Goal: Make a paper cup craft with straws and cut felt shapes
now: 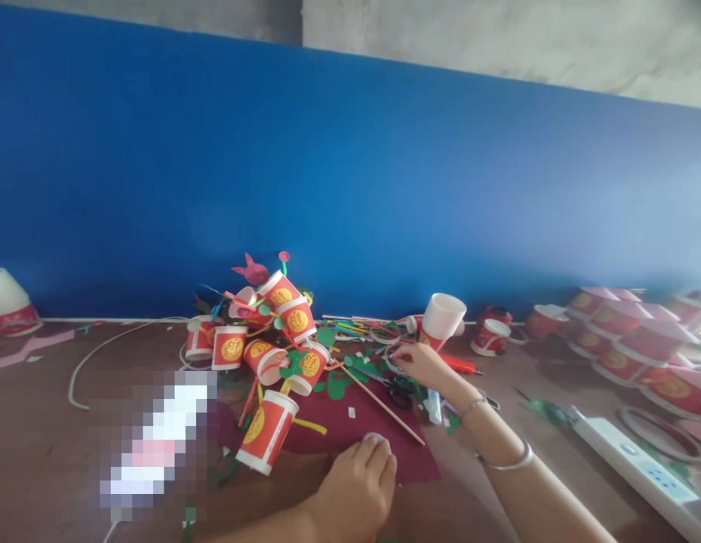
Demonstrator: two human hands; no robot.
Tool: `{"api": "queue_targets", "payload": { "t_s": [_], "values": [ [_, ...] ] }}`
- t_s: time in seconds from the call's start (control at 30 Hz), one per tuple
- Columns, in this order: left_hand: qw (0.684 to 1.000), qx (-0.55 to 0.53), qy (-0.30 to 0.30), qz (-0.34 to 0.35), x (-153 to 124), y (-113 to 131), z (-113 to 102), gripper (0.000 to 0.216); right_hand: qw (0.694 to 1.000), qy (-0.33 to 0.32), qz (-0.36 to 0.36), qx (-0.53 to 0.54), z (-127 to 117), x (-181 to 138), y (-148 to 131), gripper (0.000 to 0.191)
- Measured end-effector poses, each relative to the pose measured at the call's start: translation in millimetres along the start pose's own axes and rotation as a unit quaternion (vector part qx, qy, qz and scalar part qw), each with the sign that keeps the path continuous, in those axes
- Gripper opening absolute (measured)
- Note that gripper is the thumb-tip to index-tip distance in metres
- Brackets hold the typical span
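Observation:
My left hand (pixel 362 483) rests low over the dark red paper (pixel 418 464), fingers curled down and pressed together. A pale rounded edge (pixel 373 436) peeps out beyond its fingertips; the rest of that thing is hidden under the hand. Further off, my right hand (pixel 426 366) reaches to a pale ring (pixel 389 360), its thumb and finger pinched at the rim. To the left of both hands stands a cluster of red and white paper cups (pixel 269 431), joined with coloured strips and green paper pieces. Black-handled scissors (pixel 400 394) and a thin wooden stick (pixel 384 407) lie between the hands.
A white cup (pixel 444 315) stands behind my right hand, near a glue stick (pixel 435 407) and a red-handled tool (pixel 457 365). At the right are stacked cups (pixel 627 339) and a power strip (pixel 633 460). A blue panel (pixel 350 181) borders the table's back.

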State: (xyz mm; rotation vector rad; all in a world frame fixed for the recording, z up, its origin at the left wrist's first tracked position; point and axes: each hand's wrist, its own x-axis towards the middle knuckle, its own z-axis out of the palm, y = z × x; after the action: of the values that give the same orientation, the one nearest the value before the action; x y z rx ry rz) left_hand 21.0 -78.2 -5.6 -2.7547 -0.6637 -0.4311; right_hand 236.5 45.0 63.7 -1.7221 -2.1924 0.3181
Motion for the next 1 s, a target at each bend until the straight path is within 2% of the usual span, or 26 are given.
{"api": "queue_targets", "payload": {
  "t_s": [0.17, 0.27, 0.33, 0.37, 0.5, 0.73, 0.83, 1.0],
  "values": [
    [1.000, -0.002, -0.002, 0.000, 1, 0, 0, 0.042, 0.995, -0.040, -0.055, 0.073, 27, 1, -45, 0.022],
    [1.000, 0.003, 0.016, -0.003, 1, 0, 2, 0.040, 0.988, -0.040, -0.050, 0.138, 44, 9, -68, 0.037],
    [0.999, 0.006, 0.033, 0.000, 1, 0, 4, 0.040, 0.984, -0.036, -0.018, 0.175, 56, 18, -78, 0.049],
    [0.999, 0.008, 0.039, 0.000, 1, 0, 6, 0.040, 0.982, -0.040, -0.014, 0.186, 61, 22, -80, 0.047],
    [0.998, 0.011, 0.057, -0.005, 1, 0, 10, 0.037, 0.974, -0.053, -0.007, 0.222, 76, 38, -85, 0.013],
    [1.000, -0.003, 0.023, -0.011, 1, 1, 17, 0.043, 0.957, -0.043, 0.010, 0.288, 91, 46, -104, 0.007],
    [0.999, 0.003, 0.040, -0.016, 1, 1, 19, 0.039, 0.946, -0.054, 0.018, 0.318, 98, 47, -110, 0.016],
    [0.998, 0.015, 0.067, -0.005, 2, 1, 17, 0.035, 0.955, -0.027, 0.049, 0.290, 89, 54, -90, 0.028]
  ]
}}
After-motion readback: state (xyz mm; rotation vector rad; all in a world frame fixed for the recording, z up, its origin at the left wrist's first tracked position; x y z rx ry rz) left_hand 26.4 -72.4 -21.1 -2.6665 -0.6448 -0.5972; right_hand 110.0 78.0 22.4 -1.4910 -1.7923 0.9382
